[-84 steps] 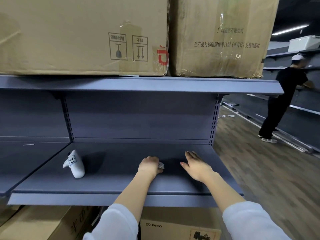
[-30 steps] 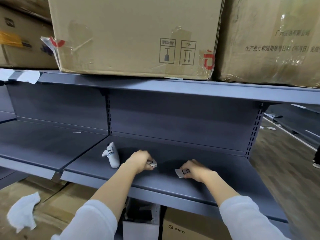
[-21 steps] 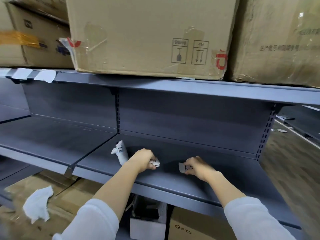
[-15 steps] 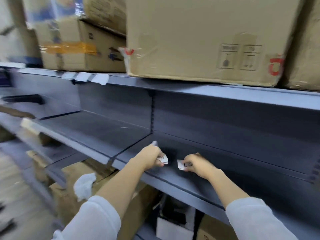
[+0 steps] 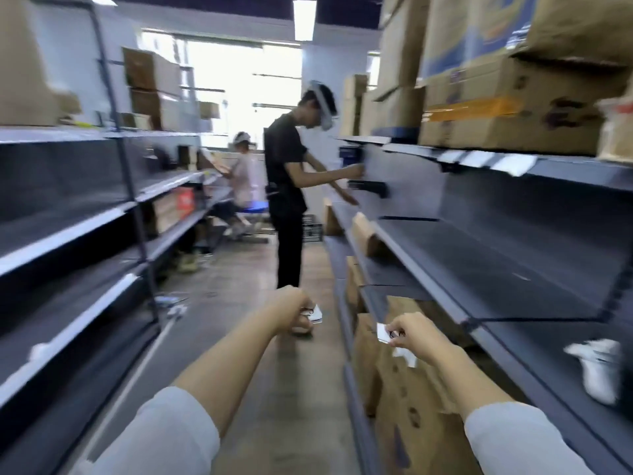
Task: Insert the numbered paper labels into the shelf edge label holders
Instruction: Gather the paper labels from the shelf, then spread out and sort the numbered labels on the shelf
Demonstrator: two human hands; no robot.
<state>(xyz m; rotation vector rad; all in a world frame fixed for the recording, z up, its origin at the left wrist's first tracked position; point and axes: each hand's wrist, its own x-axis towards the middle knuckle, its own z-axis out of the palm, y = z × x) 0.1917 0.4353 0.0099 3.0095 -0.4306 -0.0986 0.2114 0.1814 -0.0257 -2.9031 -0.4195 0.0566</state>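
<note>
Two hands' fingers pinching paper labels [image 5: 384, 331], left hand [image 5: 291, 311], right hand [image 5: 416, 334], person in black [image 5: 289, 200] blocking aisle, cardboard boxes [image 5: 407, 389] below shelves [image 5: 479, 255]

Motion blur, glaring backlit window [image 5: 239, 87]

On my right, grey shelving [image 5: 513, 269] fills the frame, cardboard boxes [image 5: 507, 108] stacked along its top shelf at upper right, a white controller [image 5: 597, 368] lying on the lower-right shelf.

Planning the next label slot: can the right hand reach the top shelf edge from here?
Probably yes: the right hand, pinching a label, hangs in the aisle below the top shelf edge, with nothing between them.
</note>
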